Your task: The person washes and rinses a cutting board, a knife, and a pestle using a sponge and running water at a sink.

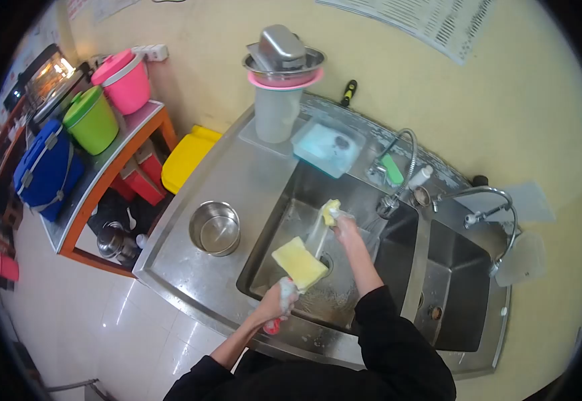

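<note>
My left hand (279, 301), with white foam on it, is closed round the red handle of a tool at the sink's front edge. The tool's broad, flat, pale yellow rectangular end (299, 262) points up over the large basin (271, 234). Farther right and back, my right hand (345, 229) grips a small yellow sponge (331, 212) with foam on it. The hands are apart. Below the sponge, a clear, shiny object lies in the basin, its shape hard to make out. Some water and suds show on the basin floor.
A steel bowl (214, 228) sits on the left drainboard. Behind are a stack of containers (277, 110) and a tray of bluish suds (329, 147). Two taps (408, 157) (510, 227) stand at the back, beside a second basin (454, 287). Coolers (91, 120) stand on the left shelf.
</note>
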{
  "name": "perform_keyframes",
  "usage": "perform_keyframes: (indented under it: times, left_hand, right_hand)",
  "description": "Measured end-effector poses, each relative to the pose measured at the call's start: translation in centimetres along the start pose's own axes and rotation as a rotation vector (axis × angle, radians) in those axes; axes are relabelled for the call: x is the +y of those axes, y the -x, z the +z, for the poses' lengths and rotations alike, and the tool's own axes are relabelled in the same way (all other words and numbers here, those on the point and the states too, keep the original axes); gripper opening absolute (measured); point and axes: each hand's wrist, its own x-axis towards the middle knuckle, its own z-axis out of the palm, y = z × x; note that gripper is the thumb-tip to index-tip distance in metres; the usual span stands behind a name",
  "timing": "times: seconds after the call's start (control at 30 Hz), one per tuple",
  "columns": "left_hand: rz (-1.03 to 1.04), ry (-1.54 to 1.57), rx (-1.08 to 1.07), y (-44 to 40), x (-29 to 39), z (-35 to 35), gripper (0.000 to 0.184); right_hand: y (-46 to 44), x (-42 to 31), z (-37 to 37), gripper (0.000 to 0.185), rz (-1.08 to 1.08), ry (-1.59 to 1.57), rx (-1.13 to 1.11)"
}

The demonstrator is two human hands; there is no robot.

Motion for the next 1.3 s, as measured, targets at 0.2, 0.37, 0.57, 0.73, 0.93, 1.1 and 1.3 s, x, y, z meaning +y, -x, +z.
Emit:
perform_keyframes:
  times: [0.2, 0.37, 0.57, 0.73, 0.93, 1.1, 1.3]
  left_hand:
    - [-0.061, 0.077, -0.007, 1.1, 0.2, -0.1, 0.012]
    - [-0.096, 0.056, 0.001, 0.8, 0.0, -0.3, 0.013]
    - [-0.081, 0.124, 0.061, -0.5, 0.1, 0.6, 0.009]
    - [-0.02, 0.118, 0.108, -1.7, -0.3, 0.7, 0.009]
    - [-0.009, 0.063, 0.108, -2.2, -0.6, 0.9, 0.014]
    - [0.149, -0.358, 0.245, -3.5, -3.5, -1.1, 0.017]
    - [0.234, -0.341, 0.259, -2.9, -0.9, 0.0, 0.012]
  right_hand:
    - [2.7, -0.5, 0.7, 0.027, 0.127, -0.003, -0.099]
    - [1.9, -2.2, 2.4, 0.028, 0.023, -0.001, 0.036]
    - [1.6, 7.6, 0.0, 0.026, 0.174, -0.057, 0.113]
    - [10.3, 7.3, 0.8, 0.025, 0.185, 0.1, 0.067]
    - [15.6, 6.8, -0.4, 0.015, 0.181, 0.146, -0.158]
    - [16.1, -0.8, -3.7, 0.013, -0.151, 0.472, 0.001]
    - [18.2, 1.2, 4.3, 0.008, -0.952, 0.989, -0.111]
